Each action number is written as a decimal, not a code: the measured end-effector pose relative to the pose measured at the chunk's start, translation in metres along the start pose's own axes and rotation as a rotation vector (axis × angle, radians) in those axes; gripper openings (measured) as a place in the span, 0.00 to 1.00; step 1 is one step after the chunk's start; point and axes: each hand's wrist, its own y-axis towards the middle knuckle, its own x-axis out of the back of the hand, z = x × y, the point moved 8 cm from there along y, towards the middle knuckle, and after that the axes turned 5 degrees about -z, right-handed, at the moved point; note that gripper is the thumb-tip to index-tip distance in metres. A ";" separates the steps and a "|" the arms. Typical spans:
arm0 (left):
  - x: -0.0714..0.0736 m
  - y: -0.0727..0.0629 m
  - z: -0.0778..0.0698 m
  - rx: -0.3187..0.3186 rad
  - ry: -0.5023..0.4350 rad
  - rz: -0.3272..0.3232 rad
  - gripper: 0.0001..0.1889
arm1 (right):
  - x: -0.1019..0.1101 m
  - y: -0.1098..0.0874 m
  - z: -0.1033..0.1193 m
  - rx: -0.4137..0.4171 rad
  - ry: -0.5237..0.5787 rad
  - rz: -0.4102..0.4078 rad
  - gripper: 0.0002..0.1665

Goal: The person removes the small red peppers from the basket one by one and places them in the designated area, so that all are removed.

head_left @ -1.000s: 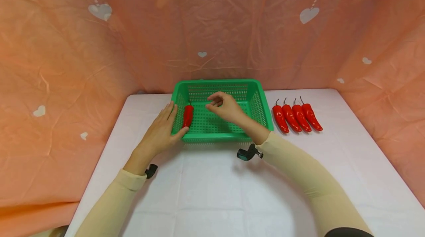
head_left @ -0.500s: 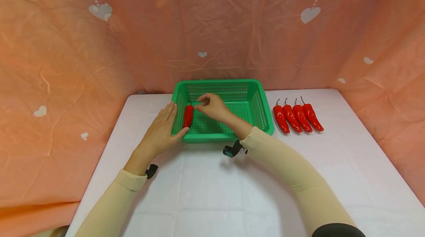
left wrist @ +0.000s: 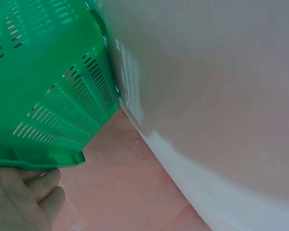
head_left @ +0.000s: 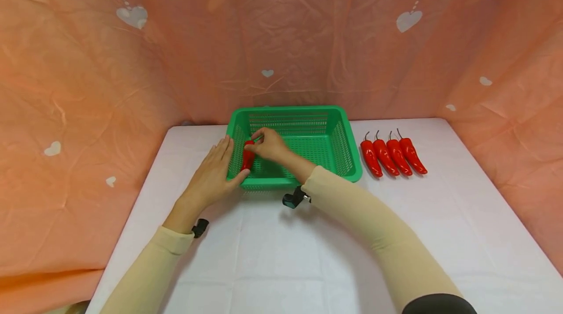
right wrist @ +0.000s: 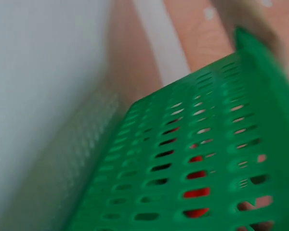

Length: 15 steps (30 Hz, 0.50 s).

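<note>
A green plastic basket [head_left: 303,180] with slotted walls stands on the white table. Inside, along its left wall, lies a red chili pepper [head_left: 248,160], stem toward the back. My right hand [head_left: 270,146] reaches over the front rim and pinches the pepper's stem end between thumb and fingers. In the right wrist view, red patches of the pepper [right wrist: 196,192] show through the basket's slots. My left hand [head_left: 211,174] lies with straight fingers along the left rim, thumb at the front left corner. Its fingers [left wrist: 47,185] press beneath the rim edge in the left wrist view.
Several red chili peppers [head_left: 393,156] lie side by side on the white table [head_left: 281,255], right of the basket, stems toward the back. A peach-coloured curtain [head_left: 299,35] with white hearts hangs close behind the basket and along both sides.
My right hand has moved left inside the basket, from above its middle to the pepper at the left wall. My left hand and the basket have stayed in place.
</note>
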 end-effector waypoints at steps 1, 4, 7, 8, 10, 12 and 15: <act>0.000 0.000 0.000 -0.002 0.002 -0.002 0.52 | -0.002 0.002 -0.002 -0.011 0.000 -0.006 0.26; 0.001 0.000 0.000 -0.005 0.002 -0.002 0.53 | -0.005 0.005 -0.008 -0.067 0.045 -0.017 0.28; 0.000 0.000 0.002 0.002 0.000 0.005 0.53 | -0.008 0.007 -0.015 -0.132 0.101 -0.007 0.30; 0.000 0.000 0.003 0.005 0.002 0.007 0.53 | -0.009 0.007 -0.016 -0.152 0.119 0.004 0.31; 0.000 0.000 0.004 0.009 0.005 0.010 0.53 | -0.012 0.007 -0.018 -0.179 0.146 0.031 0.33; -0.001 0.000 0.005 0.009 0.004 0.012 0.53 | -0.014 0.006 -0.017 -0.192 0.176 0.058 0.34; -0.002 0.000 0.005 0.006 -0.001 0.012 0.53 | -0.016 0.005 -0.011 -0.191 0.214 0.077 0.36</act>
